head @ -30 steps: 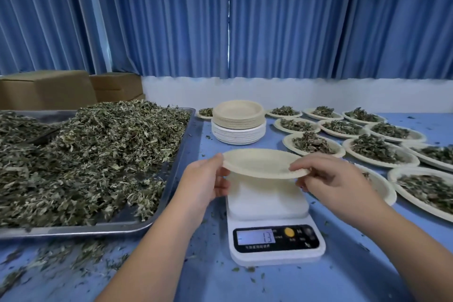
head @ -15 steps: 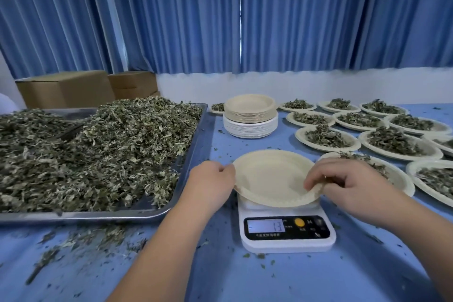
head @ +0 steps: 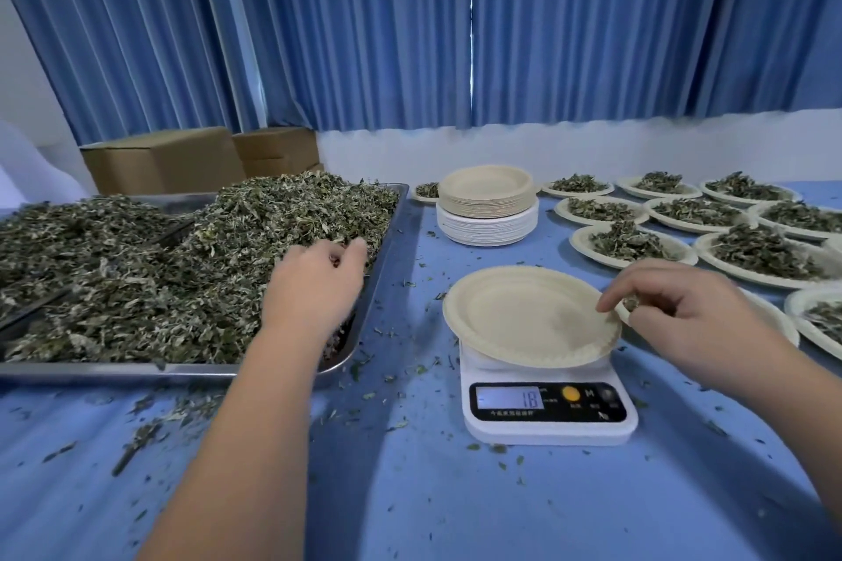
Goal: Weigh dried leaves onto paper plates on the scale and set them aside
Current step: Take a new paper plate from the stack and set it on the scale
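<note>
We note the right hand [head: 697,317] pinching the round beige paper plate [head: 515,314] by its rim on the white digital scale [head: 546,424]; left hand [head: 314,282] curled over grey-green dried leaves [head: 182,269], grasp unclear.

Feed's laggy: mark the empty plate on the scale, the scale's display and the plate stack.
Empty paper plate [head: 524,314], head view, bare centre.
Scale display [head: 510,398], head view, lit screen.
Plate stack [head: 485,184], head view, top plate.

Blue curtains [head: 364,36], cardboard boxes [head: 164,159] (two, stacked close)
</note>
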